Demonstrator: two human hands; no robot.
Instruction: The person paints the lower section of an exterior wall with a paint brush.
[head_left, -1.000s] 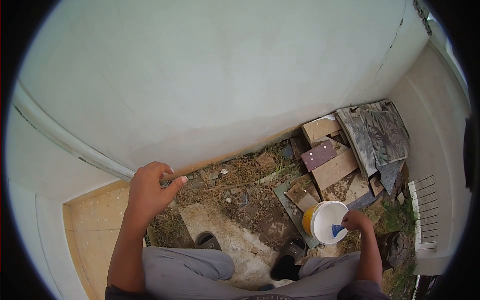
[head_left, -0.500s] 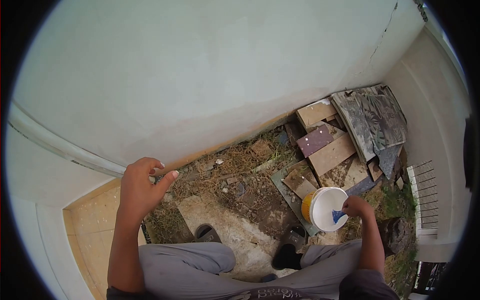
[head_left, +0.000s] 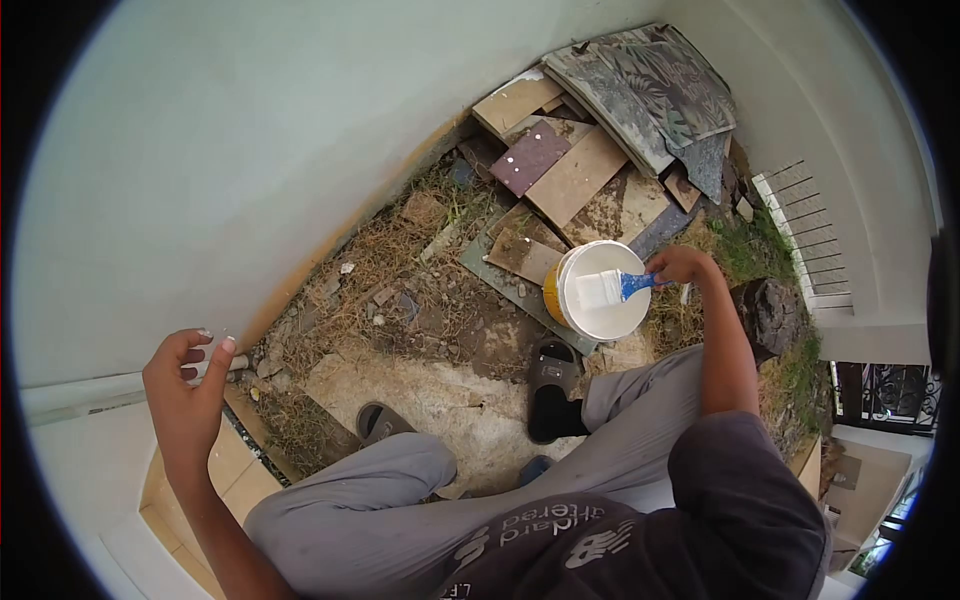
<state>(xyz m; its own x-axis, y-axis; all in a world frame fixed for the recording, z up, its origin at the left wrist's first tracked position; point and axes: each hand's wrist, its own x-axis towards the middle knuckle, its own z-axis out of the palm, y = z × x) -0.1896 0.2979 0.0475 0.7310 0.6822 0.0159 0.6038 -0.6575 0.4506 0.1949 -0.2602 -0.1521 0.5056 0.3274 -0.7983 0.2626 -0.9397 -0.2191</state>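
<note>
My right hand [head_left: 677, 265] grips the blue handle of a paintbrush [head_left: 628, 287] over the bucket. White paint coats the bristles, which lie across the bucket's mouth. The white bucket [head_left: 556, 296], with a yellow label on its side, stands on a greenish board and holds white paint. Away to the left, my left hand [head_left: 188, 395] is raised with thumb and fingers apart and nothing between them. White specks show on its fingertips. It is near a pale pipe [head_left: 90, 390] at the foot of the wall.
A pale wall [head_left: 250, 150] rises ahead. Stacked tiles and boards [head_left: 580, 180] lie at its base, with grey patterned sheets [head_left: 650, 90] leaning behind. Dry grass and rubble cover the ground. A dark stump [head_left: 768, 315] stands at right. My sandalled feet rest on rough concrete [head_left: 465, 385].
The view has turned right and down. The brush has come up from inside the bucket, its white-coated bristles now showing. My left hand remains raised and empty.
</note>
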